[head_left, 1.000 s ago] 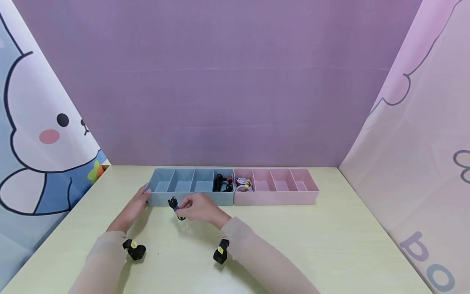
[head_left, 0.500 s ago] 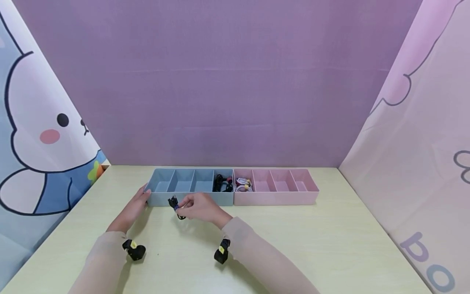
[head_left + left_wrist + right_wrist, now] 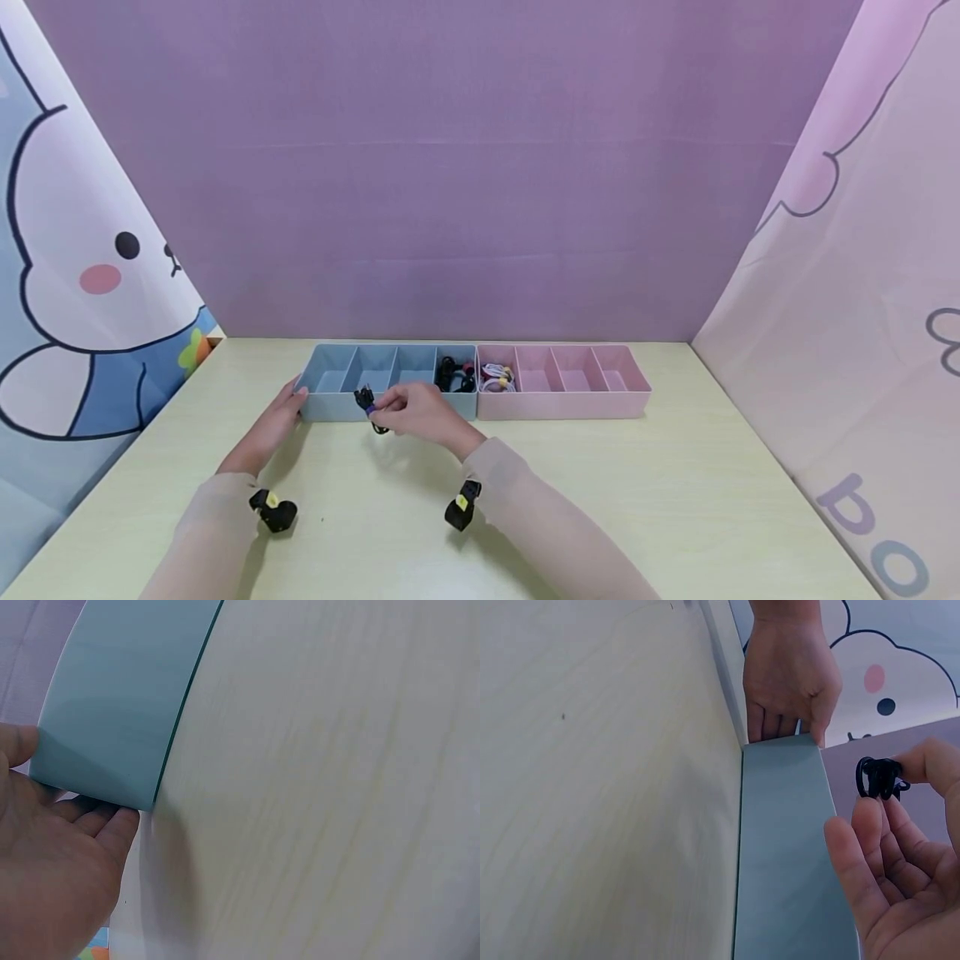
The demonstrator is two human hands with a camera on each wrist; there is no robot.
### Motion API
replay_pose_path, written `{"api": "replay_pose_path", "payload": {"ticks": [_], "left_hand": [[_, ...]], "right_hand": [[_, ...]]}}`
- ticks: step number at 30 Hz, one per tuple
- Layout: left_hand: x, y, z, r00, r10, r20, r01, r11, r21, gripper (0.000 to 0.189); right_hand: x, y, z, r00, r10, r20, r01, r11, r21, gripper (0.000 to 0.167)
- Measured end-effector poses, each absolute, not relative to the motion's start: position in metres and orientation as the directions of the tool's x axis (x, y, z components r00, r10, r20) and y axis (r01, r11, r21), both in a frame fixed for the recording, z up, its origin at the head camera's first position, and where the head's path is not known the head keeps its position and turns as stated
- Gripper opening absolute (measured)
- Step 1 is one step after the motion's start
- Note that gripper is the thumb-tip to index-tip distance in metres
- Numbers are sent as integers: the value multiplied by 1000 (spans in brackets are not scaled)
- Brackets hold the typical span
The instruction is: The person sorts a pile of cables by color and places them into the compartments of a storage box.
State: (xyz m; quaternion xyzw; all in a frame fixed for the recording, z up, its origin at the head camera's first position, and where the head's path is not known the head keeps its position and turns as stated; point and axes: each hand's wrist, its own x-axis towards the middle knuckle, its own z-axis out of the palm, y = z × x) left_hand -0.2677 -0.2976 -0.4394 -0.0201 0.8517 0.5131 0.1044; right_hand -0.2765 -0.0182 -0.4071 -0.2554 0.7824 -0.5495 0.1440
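In the head view my right hand [image 3: 422, 412] pinches a small bundled black cable [image 3: 364, 398] with a bluish-purple tie, just in front of the blue divided box [image 3: 324, 407]. The right wrist view shows that black cable [image 3: 882, 777] between thumb and fingertips, with the other fingers spread below. My left hand [image 3: 276, 419] touches the left end of the blue box. Its fingers press the end wall while the thumb lies at the upper front corner, as the left wrist view shows. The blue box's rightmost compartment holds a dark cable bundle [image 3: 448, 375] with some red.
A pink divided box [image 3: 562, 406] stands against the blue one's right end; white cables [image 3: 497, 377] with yellow parts lie in its leftmost compartment. Behind both boxes rises a purple backdrop [image 3: 480, 183]. Printed cloths flank the pale wooden table [image 3: 675, 500].
My right hand has moved slightly right and up toward the blue box, carrying the black cable with it. The left hand and both boxes stay put.
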Motion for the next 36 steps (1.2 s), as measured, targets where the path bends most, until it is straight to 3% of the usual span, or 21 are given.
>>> {"api": "replay_pose_path", "payload": {"ticks": [15, 36], "left_hand": [[-267, -296, -437, -975, 74, -210, -152, 471, 869, 70], [-268, -296, -439, -973, 69, -219, -161, 474, 866, 70]], "right_hand": [[-284, 1, -396, -856, -507, 101, -303, 333, -893, 19], [-302, 33, -396, -897, -429, 102, -286, 391, -875, 21]]}}
